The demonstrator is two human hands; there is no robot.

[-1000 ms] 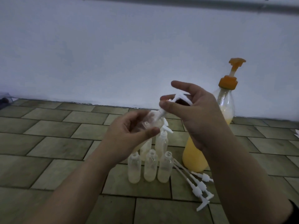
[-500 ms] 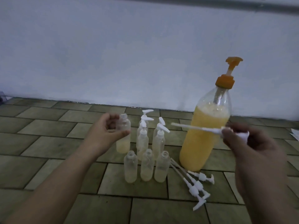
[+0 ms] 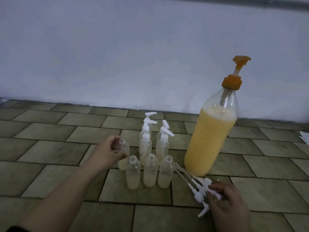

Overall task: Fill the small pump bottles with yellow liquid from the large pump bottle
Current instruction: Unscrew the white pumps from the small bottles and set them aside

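Note:
The large pump bottle (image 3: pixel 210 141) with an orange pump stands on the tiled floor at the right, mostly full of yellow liquid. My left hand (image 3: pixel 107 153) grips an uncapped small bottle (image 3: pixel 123 149) with some pale liquid, standing on the floor left of the group. Three more uncapped small bottles (image 3: pixel 150 170) stand in a front row. Behind them stand several capped small bottles (image 3: pixel 146 144). My right hand (image 3: pixel 225 196) pinches a white pump head (image 3: pixel 214 194) at the pile of loose pump heads (image 3: pixel 199 186) lying on the floor.
A pale wall (image 3: pixel 133 56) runs close behind the bottles. Bare floor tiles (image 3: pixel 50 148) lie to the left and in front. A scrap of white paper (image 3: pixel 305 136) shows at the right edge.
My left hand lowered the uncapped bottle to the floor beside the front row. My right hand carried the removed pump head down to the pile of loose pump heads.

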